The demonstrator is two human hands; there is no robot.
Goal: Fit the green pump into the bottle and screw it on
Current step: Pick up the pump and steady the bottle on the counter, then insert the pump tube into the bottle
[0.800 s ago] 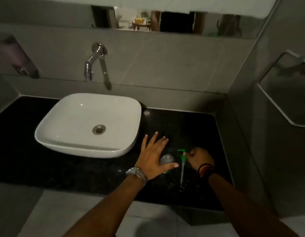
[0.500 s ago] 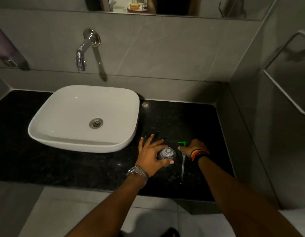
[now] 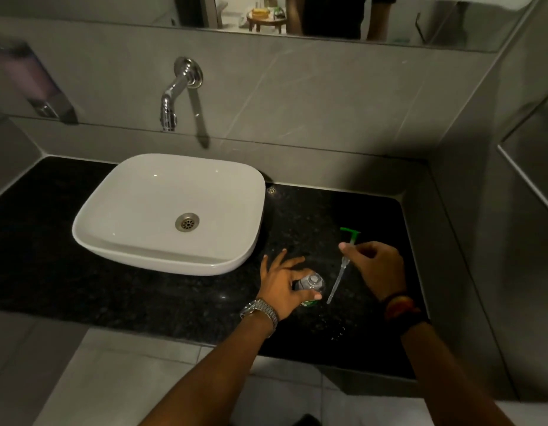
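Both hands work on the black counter (image 3: 143, 296) in our single head view: our left hand (image 3: 281, 284) wraps the clear bottle (image 3: 311, 284), our right hand (image 3: 375, 269) pinches the green pump (image 3: 350, 233). Its clear dip tube (image 3: 337, 279) slants down-left, tip just beside the bottle's mouth, not yet inside.

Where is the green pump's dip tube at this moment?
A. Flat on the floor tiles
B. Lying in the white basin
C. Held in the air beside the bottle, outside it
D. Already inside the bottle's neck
C: the right hand holds the green pump with its clear tube slanting down beside the bottle, whose neck shows open while the left hand grips it on the counter.
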